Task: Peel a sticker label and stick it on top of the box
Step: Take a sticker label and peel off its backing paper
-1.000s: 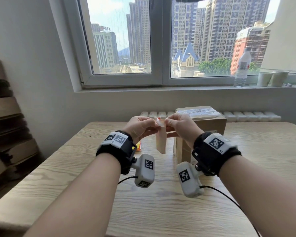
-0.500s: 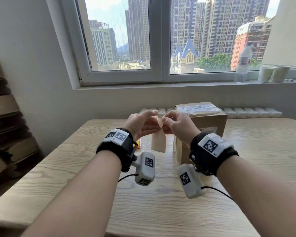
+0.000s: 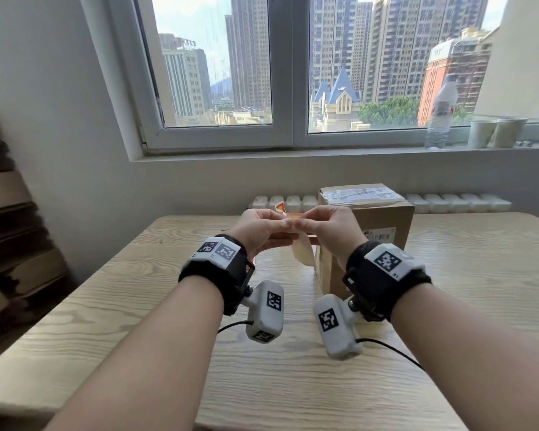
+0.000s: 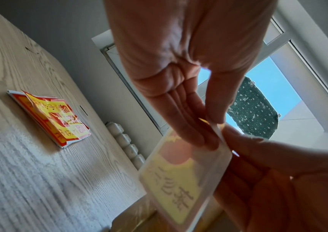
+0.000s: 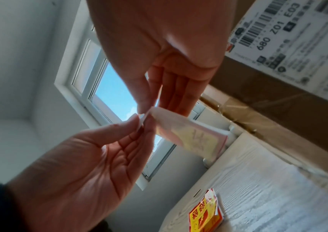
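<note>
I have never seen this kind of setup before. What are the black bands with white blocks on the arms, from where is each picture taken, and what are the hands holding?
No machine here: a person works with bare hands. The black wrist bands carry small white cameras. One picture comes from a camera on the head, looking down; the other two look along each hand from the wrist.

The left hand and right hand both pinch the top edge of one red and yellow sticker label on its pale backing sheet, which hangs between them above the light wooden table.

On the table stand a brown cardboard box with a white shipping label, and a small stack of red and yellow stickers.
</note>
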A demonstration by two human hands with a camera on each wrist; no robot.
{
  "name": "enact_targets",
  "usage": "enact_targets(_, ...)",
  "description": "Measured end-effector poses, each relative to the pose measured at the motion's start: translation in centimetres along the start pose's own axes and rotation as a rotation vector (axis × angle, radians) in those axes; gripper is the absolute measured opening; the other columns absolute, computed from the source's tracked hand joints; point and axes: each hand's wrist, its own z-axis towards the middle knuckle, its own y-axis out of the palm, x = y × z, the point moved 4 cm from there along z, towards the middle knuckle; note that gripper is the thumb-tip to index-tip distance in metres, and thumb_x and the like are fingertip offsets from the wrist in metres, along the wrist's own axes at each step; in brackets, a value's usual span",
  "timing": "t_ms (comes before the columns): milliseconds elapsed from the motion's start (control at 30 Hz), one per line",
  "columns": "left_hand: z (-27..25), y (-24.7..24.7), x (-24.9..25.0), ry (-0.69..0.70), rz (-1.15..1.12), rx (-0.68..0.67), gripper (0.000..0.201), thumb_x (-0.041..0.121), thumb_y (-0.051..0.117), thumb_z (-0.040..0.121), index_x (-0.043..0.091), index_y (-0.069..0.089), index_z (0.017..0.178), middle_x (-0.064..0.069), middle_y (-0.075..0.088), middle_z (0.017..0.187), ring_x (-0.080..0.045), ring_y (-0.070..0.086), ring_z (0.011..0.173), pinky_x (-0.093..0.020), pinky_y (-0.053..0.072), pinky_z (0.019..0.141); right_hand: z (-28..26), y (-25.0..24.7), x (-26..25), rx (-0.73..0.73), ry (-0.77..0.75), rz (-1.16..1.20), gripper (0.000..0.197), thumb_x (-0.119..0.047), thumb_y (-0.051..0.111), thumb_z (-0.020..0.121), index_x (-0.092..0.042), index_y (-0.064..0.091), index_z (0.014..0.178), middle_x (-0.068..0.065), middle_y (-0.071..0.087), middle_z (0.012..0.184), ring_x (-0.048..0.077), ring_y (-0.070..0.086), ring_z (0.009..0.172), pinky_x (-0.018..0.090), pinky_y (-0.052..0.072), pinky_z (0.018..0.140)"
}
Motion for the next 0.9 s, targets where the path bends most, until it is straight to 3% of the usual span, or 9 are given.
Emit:
enact_targets(133,-0.1,-0.1,0.1,-0.008,0.035,-0.012,0.017,-0.003,0.056,0.089,0.004,0.054,0.073,-0.017,0.064,0.083,-0.022,0.067,0.071,-0.025,0.059,0.066,0.2,0.4,0.3,-0.003,0.079,0.051,0.009,-0.01,0.073,0.078,-0.006,0.066,0.074,0.019,0.073,0.096,0.032,0.071,0.09,0.044,0.059,0.082)
enact_targets(233,-0.2,-1.3,-0.2,-0.041,0.021,0.02,0.022,-0.006,0.053,0.089,0.003,0.049,0.07,-0.018,0.059,0.08,-0.02,0.068,0.061,-0.023,0.059,0.056,0.3,0.0,0.4,0.004,0.147,0.176,0.013,0.001,0.064,0.084,-0.003,0.059,0.074,0.022,0.068,0.09,0.03,0.068,0.076,0.039,0.061,0.069)
enact_targets(333,-0.7,-2.8,-0.7,-0.068,-0.006,0.022,0.023,-0.007,0.054,0.088,0.003,0.05,0.068,-0.019,0.06,0.079,-0.014,0.07,0.048,-0.022,0.06,0.054,0.2,-0.3,0.4,-0.001,0.161,0.193,0.012,0.0,0.065,0.084,-0.004,0.059,0.074,0.026,0.068,0.092,0.033,0.068,0.079,0.042,0.06,0.074)
enact_targets(433,-0.6,-3.2,-0.5,-0.034,-0.028,0.088,0.021,-0.006,0.051,0.088,0.004,0.051,0.07,-0.018,0.058,0.077,-0.014,0.068,0.045,-0.024,0.06,0.052,-0.1,0.5,0.3,-0.052,0.175,0.197,0.007,-0.005,0.063,0.088,0.001,0.062,0.086,0.022,0.067,0.089,0.03,0.067,0.076,0.035,0.06,0.069)
enact_targets(533,-0.4,-2.6,-0.3,-0.013,-0.091,0.159,0.009,0.007,0.055,0.089,0.004,0.054,0.08,-0.017,0.059,0.079,-0.014,0.066,0.045,-0.023,0.06,0.053,-0.2,1.5,0.0,-0.055,0.165,0.147,0.024,-0.012,0.057,0.092,0.009,0.063,0.104,0.026,0.068,0.095,0.031,0.068,0.078,0.038,0.059,0.073)
enact_targets(600,-0.2,-2.1,-0.5,-0.022,-0.066,0.142,0.022,0.018,0.066,0.085,0.002,0.057,0.097,-0.016,0.064,0.086,-0.013,0.068,0.053,-0.02,0.06,0.057,-0.3,1.6,-0.3,-0.03,0.132,0.089,0.023,-0.015,0.056,0.093,0.006,0.065,0.094,0.029,0.069,0.1,0.032,0.069,0.084,0.039,0.059,0.076)
enact_targets(700,-0.2,-1.6,-1.0,-0.052,0.058,0.1,0.037,0.013,0.074,0.078,-0.001,0.057,0.108,-0.014,0.068,0.088,-0.011,0.07,0.058,-0.02,0.059,0.064,-0.4,1.6,-0.6,-0.015,0.125,0.049,0.023,-0.018,0.057,0.093,-0.001,0.066,0.079,0.029,0.07,0.1,0.036,0.07,0.087,0.04,0.059,0.076)
enact_targets(800,-0.2,-1.5,-1.2,-0.055,0.047,0.072,0.02,0.004,0.071,0.079,0.001,0.06,0.095,-0.013,0.067,0.088,-0.017,0.068,0.072,-0.02,0.058,0.066,-0.2,1.5,-0.3,-0.013,0.167,0.05,0.026,-0.018,0.058,0.092,0.005,0.067,0.099,0.027,0.071,0.102,0.035,0.071,0.089,0.039,0.06,0.076)
enact_targets(900,-0.4,-1.7,-1.1,-0.061,0.005,0.043,0.007,-0.003,0.064,0.083,0.002,0.06,0.088,-0.013,0.066,0.086,-0.017,0.067,0.071,-0.019,0.058,0.063,-0.4,1.6,0.1,-0.025,0.25,0.166,0.032,-0.013,0.057,0.093,0.011,0.061,0.113,0.029,0.069,0.102,0.034,0.07,0.081,0.037,0.06,0.072)
